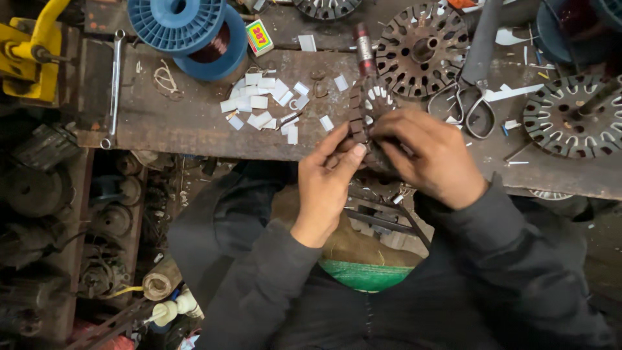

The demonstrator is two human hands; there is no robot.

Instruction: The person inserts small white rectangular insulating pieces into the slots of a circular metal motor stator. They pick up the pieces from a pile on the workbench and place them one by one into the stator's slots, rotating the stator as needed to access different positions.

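1. Two bare hands, left hand (327, 185) and right hand (435, 157), no gloves, no rings or watch in sight.
2. Long dark grey sleeves (259, 279) reaching down to both wrists, cloth thick and creased.
3. Same dark grey cloth across the lap, a little dusty.

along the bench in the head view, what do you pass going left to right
yellow tool → spanner → blue spool → white slips → held stator → scissors → right stator
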